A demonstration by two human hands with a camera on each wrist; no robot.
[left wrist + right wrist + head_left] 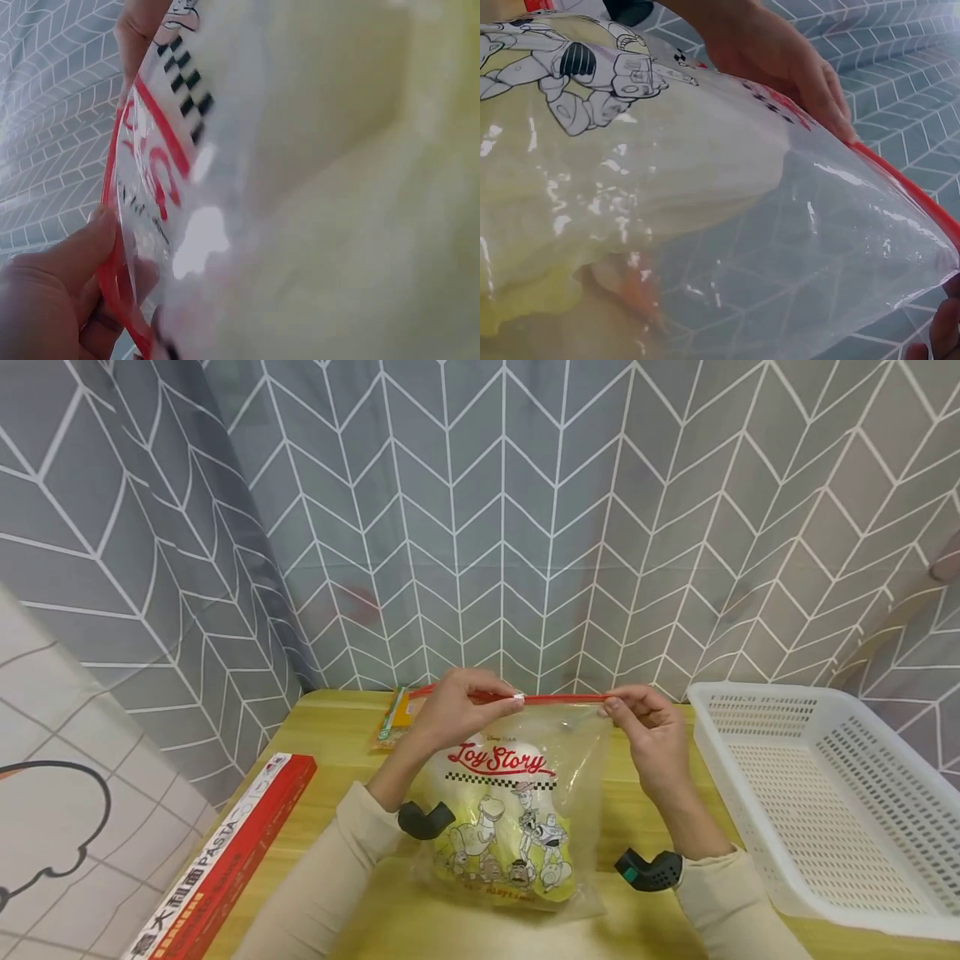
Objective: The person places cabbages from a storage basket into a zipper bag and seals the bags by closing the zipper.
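Note:
A clear zip bag [517, 827] with a Toy Story print hangs upright in front of me, its red zip strip [562, 699] along the top. Inside lies something pale with frilly yellow-green edges, like cabbage leaves [705, 180]. My left hand [463, 714] pinches the strip near its left part, at a small white slider [518, 697]. At the strip's right end, my right hand [651, 735] pinches the corner between thumb and fingers. In the left wrist view, the left thumb [94, 236] presses against the red strip.
To the right stands a white plastic basket [738, 810] with slotted walls. A red and white pasta box [232, 852] lies at the left table edge. Behind the left hand is another colourful packet [395, 720]. A patterned grey curtain [495, 527] hangs behind the wooden table [330, 727].

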